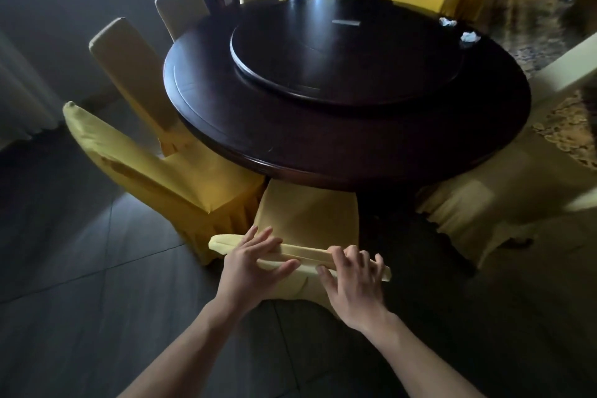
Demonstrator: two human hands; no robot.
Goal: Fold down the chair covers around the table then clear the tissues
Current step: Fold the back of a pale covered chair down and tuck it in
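Both hands are on the top edge of the nearest chair's yellow cover [310, 220], which sits tucked in at the near side of the round dark table [323, 145]. The left hand [248, 263] lies across the rolled top of the chair back with its fingers stretched nearly straight over the cloth and the thumb spread along the near side; it presses on the fabric rather than closing round it. The right hand [352, 281] is further along the same edge, its fingers bent over the top of the roll and the thumb pointing back toward the left hand (whether the fingertips actually pinch the cloth is hidden behind the fold). Between and below the two hands the cover bunches into a loose pucker.

To the left stands a second yellow-covered chair [168, 171], angled toward the table, and more covered chairs ring the far side. A round turntable [345, 55] sits raised in the middle of the table. Two crumpled tissues lie on the far right part of the tabletop: one [470, 37] near the turntable's rim and another [448, 22] just beyond it, close to the table's edge. The floor [97, 268] is dark tile.
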